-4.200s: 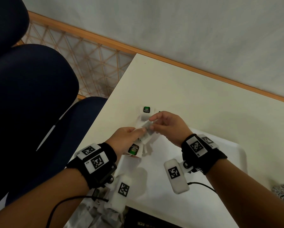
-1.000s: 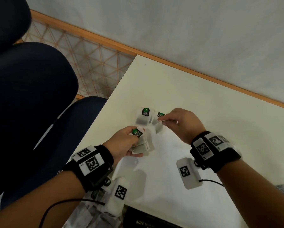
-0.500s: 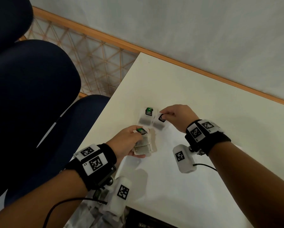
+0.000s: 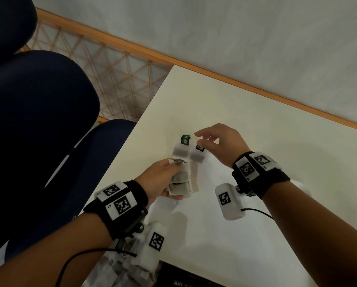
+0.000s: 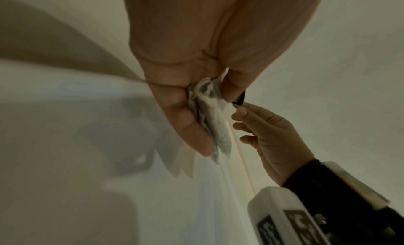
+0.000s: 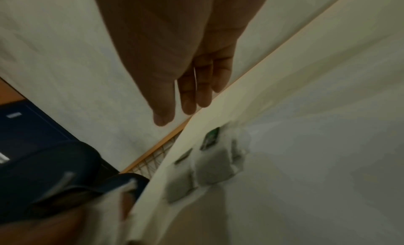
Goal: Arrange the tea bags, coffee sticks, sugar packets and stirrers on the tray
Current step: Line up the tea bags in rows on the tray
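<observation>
Two tea bags lie side by side at the far left corner of the white tray (image 4: 196, 230). One carries a green tag (image 4: 181, 148), the other a dark tag (image 4: 197, 154); both show blurred in the right wrist view (image 6: 213, 171). My left hand (image 4: 163, 181) grips a small stack of tea bags (image 4: 181, 183) just in front of them, the same stack (image 5: 210, 117) being pinched between thumb and fingers. My right hand (image 4: 217, 141) hovers over the dark-tagged bag, fingers loosely spread and holding nothing.
The tray sits on a cream table (image 4: 256, 121) whose left edge runs beside a dark blue chair (image 4: 38, 121). A pile of packets (image 4: 119, 270) and a black box (image 4: 183, 280) lie at the near edge. A grey wall (image 4: 235, 38) stands beyond.
My right hand set the dark-tagged tea bag down beside the green-tagged one, let go and lifted off it. My left hand kept its stack, shifting little.
</observation>
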Tool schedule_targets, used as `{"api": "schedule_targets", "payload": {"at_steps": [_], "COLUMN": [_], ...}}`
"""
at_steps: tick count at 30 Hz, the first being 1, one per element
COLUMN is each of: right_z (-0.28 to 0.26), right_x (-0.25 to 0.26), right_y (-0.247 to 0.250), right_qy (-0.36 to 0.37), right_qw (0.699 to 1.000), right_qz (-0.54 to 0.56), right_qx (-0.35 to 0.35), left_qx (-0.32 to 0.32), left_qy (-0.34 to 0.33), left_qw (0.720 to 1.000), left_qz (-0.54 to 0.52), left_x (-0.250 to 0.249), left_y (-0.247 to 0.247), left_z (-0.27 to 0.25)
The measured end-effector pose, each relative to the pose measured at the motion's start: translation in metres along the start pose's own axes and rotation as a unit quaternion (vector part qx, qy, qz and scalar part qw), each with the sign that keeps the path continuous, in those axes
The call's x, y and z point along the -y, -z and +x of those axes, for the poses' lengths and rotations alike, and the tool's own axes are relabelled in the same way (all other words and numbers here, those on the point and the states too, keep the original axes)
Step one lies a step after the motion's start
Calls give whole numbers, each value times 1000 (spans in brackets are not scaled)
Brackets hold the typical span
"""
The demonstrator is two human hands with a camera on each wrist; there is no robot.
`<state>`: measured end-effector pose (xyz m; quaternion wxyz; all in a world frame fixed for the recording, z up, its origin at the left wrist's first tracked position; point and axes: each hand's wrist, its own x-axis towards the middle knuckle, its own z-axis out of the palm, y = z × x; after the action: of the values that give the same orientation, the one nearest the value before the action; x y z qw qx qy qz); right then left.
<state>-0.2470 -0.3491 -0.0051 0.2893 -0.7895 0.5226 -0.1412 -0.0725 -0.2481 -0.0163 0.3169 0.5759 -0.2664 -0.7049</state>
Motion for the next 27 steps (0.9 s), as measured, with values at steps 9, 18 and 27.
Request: {"api": "schedule_targets", "payload": {"at_steps": [9,18,27], "right_z": [-25,-27,-31], "right_x": [21,28,21], "right_y": [-10,4,-1], "right_qy": [106,88,-24], "right_qw": [989,996,987], "right_qz": [21,22,120], "right_qx": [96,10,100], "left_qx": [25,27,24], "left_qy": [0,-12,-49], "left_qw": [1000,1000,998], "left_qz": [5,6,29], "left_x": [-2,-2,3], "left_y": [-3,-3,0], "left_z": [-5,-12,-9]}}
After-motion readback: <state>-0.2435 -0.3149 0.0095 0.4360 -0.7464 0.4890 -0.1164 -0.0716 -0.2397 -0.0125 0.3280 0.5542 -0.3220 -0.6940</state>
